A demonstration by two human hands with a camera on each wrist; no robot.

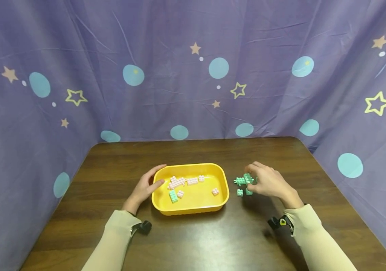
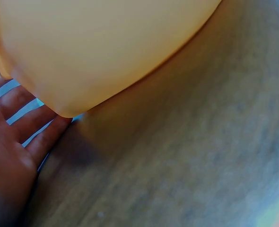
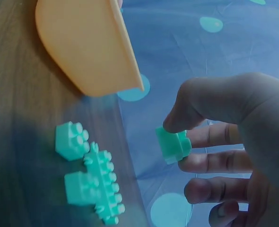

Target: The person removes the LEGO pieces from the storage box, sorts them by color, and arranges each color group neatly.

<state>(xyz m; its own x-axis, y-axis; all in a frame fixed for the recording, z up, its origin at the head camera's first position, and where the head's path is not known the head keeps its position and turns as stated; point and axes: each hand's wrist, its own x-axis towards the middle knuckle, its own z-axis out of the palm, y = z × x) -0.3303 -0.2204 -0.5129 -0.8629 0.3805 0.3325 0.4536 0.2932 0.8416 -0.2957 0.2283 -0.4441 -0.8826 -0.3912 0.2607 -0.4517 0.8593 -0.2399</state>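
My left hand (image 1: 144, 187) holds the left end of a yellow plastic bin (image 1: 193, 209), thumb over the rim and fingers along the outside wall. In the left wrist view, those fingers (image 2: 35, 118) reach behind the bin wall. To the right of the bin, my right hand (image 1: 270, 181) pinches a small mint-green toy building brick (image 3: 172, 144) between thumb and fingers, raised above the table. Below it lie a longer studded green piece (image 3: 106, 182) and two small green bricks, one at the side (image 3: 71, 142) and one overlapping the long piece (image 3: 80, 188).
Inside the bin are several pale pink bricks (image 1: 192, 181) and a green brick (image 1: 173, 196). The dark wooden table (image 1: 193, 241) ends at a purple curtain (image 1: 179, 94) with stars and dots. A black band with a camera (image 1: 279, 222) sits on each wrist.
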